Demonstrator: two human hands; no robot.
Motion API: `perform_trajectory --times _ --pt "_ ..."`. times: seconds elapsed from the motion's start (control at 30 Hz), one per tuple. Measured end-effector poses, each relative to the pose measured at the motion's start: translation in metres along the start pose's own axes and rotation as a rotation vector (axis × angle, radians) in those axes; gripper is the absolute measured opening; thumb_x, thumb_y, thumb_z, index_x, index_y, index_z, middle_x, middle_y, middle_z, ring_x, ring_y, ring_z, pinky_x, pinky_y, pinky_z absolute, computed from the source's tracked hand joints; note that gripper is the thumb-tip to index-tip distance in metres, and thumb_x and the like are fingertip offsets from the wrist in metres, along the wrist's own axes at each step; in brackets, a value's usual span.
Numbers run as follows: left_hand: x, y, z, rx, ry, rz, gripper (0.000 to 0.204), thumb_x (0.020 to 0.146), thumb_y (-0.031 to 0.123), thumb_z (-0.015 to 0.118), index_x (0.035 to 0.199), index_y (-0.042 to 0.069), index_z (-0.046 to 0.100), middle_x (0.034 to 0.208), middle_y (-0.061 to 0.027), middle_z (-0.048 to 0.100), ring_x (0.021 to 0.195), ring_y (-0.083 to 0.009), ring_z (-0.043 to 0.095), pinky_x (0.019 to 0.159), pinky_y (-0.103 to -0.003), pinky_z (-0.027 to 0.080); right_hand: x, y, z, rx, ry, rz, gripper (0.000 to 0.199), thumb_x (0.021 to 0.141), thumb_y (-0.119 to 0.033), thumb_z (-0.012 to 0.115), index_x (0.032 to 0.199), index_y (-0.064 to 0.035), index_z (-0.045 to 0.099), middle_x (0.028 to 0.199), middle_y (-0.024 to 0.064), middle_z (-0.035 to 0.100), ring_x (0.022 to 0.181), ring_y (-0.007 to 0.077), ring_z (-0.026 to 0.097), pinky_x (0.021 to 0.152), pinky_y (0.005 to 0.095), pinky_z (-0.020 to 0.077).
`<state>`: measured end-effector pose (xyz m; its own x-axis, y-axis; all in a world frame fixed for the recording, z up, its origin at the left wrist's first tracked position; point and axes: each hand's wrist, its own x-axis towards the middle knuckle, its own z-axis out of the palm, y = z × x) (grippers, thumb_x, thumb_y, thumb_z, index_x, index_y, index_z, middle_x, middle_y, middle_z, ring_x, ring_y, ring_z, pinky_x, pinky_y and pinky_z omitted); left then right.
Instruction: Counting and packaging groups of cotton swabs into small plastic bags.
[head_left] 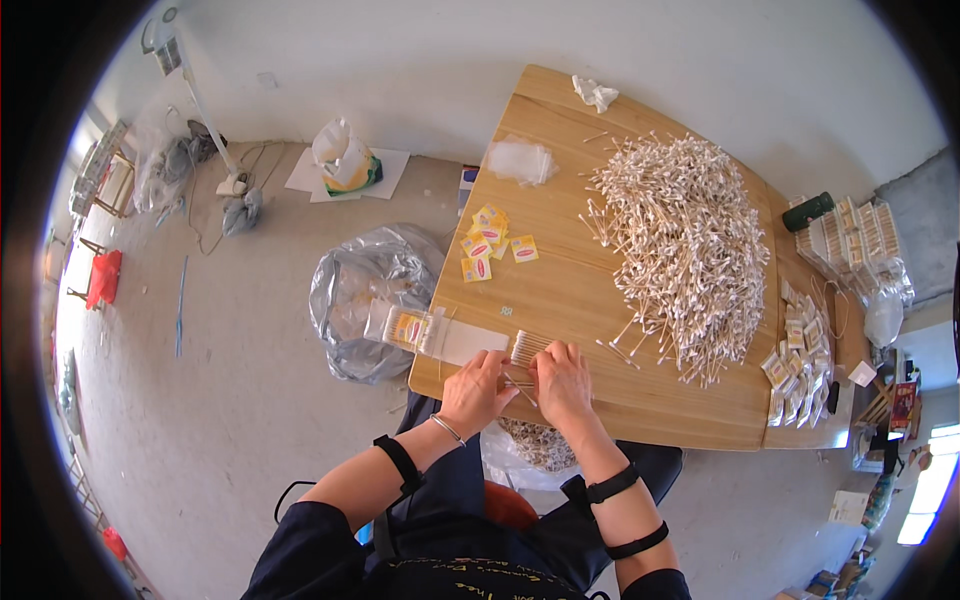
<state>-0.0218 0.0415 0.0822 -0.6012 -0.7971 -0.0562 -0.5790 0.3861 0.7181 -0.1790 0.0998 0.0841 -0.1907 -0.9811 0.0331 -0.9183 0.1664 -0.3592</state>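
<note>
Near the table's front edge my left hand [480, 391] and my right hand [562, 386] work close together. A few loose cotton swabs [519, 385] span the gap between them, with the fingers of both hands closed on their ends. Just beyond, a neat row of cotton swabs [527, 346] lies side by side against my right fingers. To the left of that row is a blank white strip [470, 341]. At its left end sits a clear packet of swabs with a yellow card [407, 328], reaching over the table's edge.
A large heap of cotton swabs [685, 245] covers the table's right half. Yellow cards [483, 242] and clear bags [521, 162] lie farther left. Filled packets [797, 365] are stacked at the right. A big plastic bag [368, 290] stands on the floor beside the table.
</note>
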Motion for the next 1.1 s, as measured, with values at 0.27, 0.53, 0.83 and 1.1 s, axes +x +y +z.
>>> perform_trajectory --times 0.27,0.53,0.83,1.1 --pt "0.005 0.012 0.0 -0.588 0.128 -0.157 0.042 0.083 0.013 0.071 0.121 0.006 0.056 0.093 -0.0061 0.057 0.072 -0.0147 0.06 0.063 -0.027 0.049 -0.012 -0.004 -0.02 0.295 0.132 0.133 0.008 0.08 -0.009 0.067 0.083 -0.0037 0.062 0.093 0.0082 0.059 0.096 0.0297 0.055 0.081 0.0419 0.0451" --pt "-0.002 0.054 -0.004 -1.041 -0.11 -0.213 0.015 0.091 0.01 0.064 0.1 -0.002 0.066 0.078 -0.0028 0.065 0.066 -0.0053 0.053 0.059 -0.021 0.045 -0.05 -0.011 -0.061 1.106 -0.095 0.371 0.009 0.089 -0.006 0.063 0.093 0.0021 0.063 0.085 0.0038 0.065 0.076 0.0065 0.057 0.065 0.0233 0.0457" --pt "-0.026 0.074 0.021 -0.95 -0.392 -0.204 0.014 0.093 0.014 0.062 0.087 0.002 0.066 0.069 -0.001 0.06 0.059 -0.0053 0.05 0.054 -0.021 0.042 -0.111 0.018 -0.071 1.46 -0.109 0.347 0.01 0.093 -0.008 0.059 0.093 0.0015 0.063 0.077 0.0018 0.061 0.07 0.0074 0.052 0.065 0.0216 0.0436" --pt "-0.055 0.049 0.044 -0.123 -0.621 0.224 0.022 0.081 0.024 0.067 0.099 0.01 0.066 0.07 -0.0092 0.064 0.065 -0.0208 0.065 0.063 -0.035 0.051 -0.105 0.039 -0.067 1.157 0.068 0.471 0.011 0.091 -0.01 0.061 0.091 -0.0002 0.065 0.078 0.0049 0.065 0.068 0.0111 0.056 0.066 0.0245 0.0459"
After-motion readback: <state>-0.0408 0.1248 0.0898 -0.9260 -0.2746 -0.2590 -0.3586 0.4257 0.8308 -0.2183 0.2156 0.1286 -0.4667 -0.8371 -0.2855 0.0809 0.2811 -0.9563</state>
